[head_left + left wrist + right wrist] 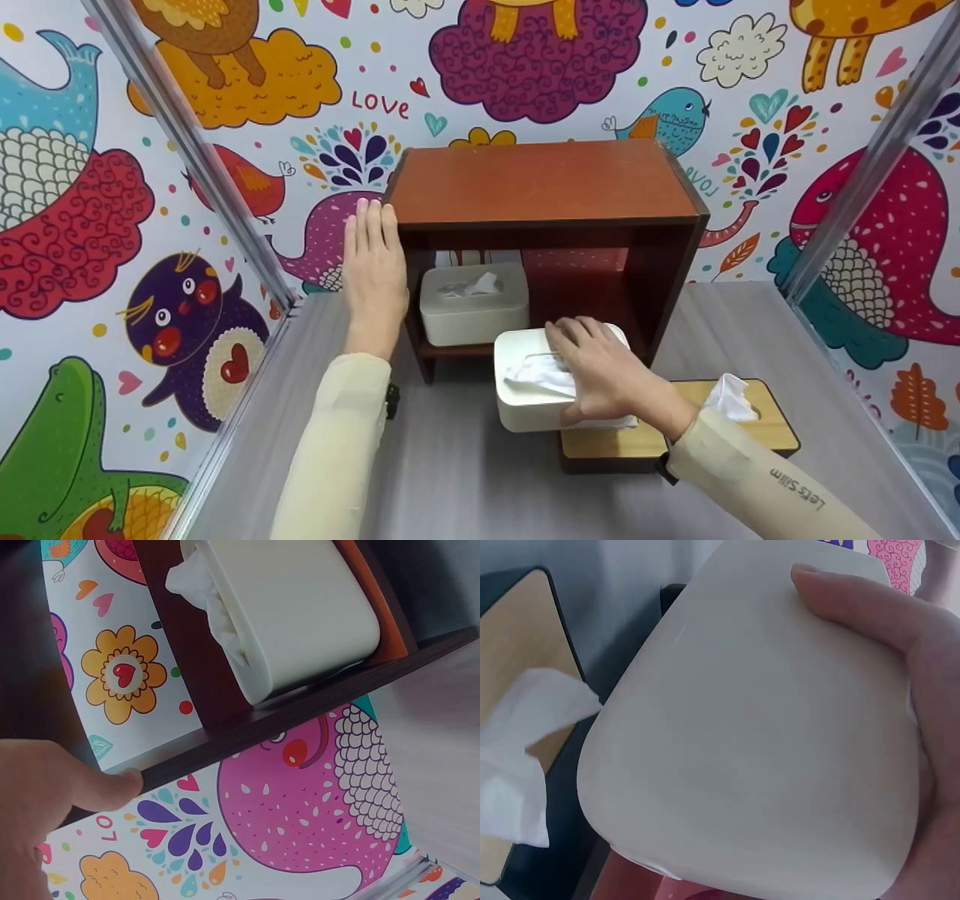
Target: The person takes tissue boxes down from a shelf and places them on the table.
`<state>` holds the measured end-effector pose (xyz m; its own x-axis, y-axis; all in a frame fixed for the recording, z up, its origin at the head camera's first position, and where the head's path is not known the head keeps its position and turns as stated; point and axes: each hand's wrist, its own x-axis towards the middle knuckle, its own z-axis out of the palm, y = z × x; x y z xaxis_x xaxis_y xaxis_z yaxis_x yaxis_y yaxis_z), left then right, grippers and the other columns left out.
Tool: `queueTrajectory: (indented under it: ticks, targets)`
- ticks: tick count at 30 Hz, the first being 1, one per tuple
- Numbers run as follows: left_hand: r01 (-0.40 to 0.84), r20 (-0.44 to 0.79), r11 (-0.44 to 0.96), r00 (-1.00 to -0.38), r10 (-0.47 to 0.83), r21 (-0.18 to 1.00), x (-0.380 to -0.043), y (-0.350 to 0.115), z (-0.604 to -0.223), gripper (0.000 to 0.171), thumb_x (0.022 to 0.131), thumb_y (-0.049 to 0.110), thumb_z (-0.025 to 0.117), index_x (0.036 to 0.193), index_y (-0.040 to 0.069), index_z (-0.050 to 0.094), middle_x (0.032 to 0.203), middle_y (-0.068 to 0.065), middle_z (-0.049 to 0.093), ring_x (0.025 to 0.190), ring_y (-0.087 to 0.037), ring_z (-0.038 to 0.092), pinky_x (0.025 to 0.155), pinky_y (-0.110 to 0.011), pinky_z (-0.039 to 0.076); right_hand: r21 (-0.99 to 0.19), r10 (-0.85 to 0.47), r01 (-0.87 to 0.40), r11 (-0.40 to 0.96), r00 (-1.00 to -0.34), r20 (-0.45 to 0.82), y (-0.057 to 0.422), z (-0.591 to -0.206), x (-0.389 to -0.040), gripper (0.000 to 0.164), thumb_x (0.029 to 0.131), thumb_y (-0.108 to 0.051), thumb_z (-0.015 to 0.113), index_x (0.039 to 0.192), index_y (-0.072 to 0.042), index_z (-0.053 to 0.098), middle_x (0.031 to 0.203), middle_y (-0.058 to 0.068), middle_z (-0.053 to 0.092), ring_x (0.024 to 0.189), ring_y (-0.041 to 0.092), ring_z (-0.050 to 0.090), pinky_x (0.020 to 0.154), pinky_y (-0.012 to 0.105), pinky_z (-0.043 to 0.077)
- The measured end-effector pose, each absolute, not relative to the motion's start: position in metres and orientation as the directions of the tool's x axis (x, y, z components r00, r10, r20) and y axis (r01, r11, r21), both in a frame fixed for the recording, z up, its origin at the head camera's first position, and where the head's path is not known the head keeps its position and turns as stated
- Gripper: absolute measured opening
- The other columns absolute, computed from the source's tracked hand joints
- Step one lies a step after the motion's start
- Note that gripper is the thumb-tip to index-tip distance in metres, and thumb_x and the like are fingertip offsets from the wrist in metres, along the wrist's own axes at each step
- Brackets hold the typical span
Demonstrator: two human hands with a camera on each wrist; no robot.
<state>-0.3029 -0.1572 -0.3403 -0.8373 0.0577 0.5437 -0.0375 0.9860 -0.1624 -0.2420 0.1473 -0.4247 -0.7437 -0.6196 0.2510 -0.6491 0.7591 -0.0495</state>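
Observation:
My right hand (pixel 604 371) grips a white tissue box (pixel 529 417) across its top, thumb on the near side. The box is held in front of the reddish-brown wooden shelf's (pixel 540 180) opening, with a tissue on its top. In the right wrist view one wall of this tissue box (pixel 750 727) fills most of the picture. My left hand (pixel 375 277) rests with straight fingers along the shelf's left side; in the left wrist view its thumb (pixel 105 787) lies on the panel's edge. Inside, at the left, sits another whitish tissue box (pixel 474 322).
A tissue box with a light wooden top (pixel 611 444) and dark sides lies on the grey table (pixel 450 480), below and right of the right hand. A white tissue (pixel 729 399) sticks out of it. Metal-edged walls with cartoon prints surround the table.

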Motion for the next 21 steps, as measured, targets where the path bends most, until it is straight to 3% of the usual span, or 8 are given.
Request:
queueTrajectory:
  ticks: [21]
  targets:
    - [-0.016, 0.561, 0.991, -0.826, 0.063, -0.135, -0.302, -0.158, -0.341, 0.097, 0.074, 0.008, 0.078, 0.149, 0.001, 0.017, 0.156, -0.021, 0.025, 0.151, -0.033, 0.015, 0.126, -0.04, 0.012, -0.074, -0.602, -0.629, 0.774, -0.767, 0.22, 0.089, -0.453, -0.234, 0.125, 0.048, -0.062, 0.085, 0.146, -0.002, 0.037, 0.14, 0.018, 0.049, 0.129, 0.038, 0.045, 0.112, 0.05, 0.036]
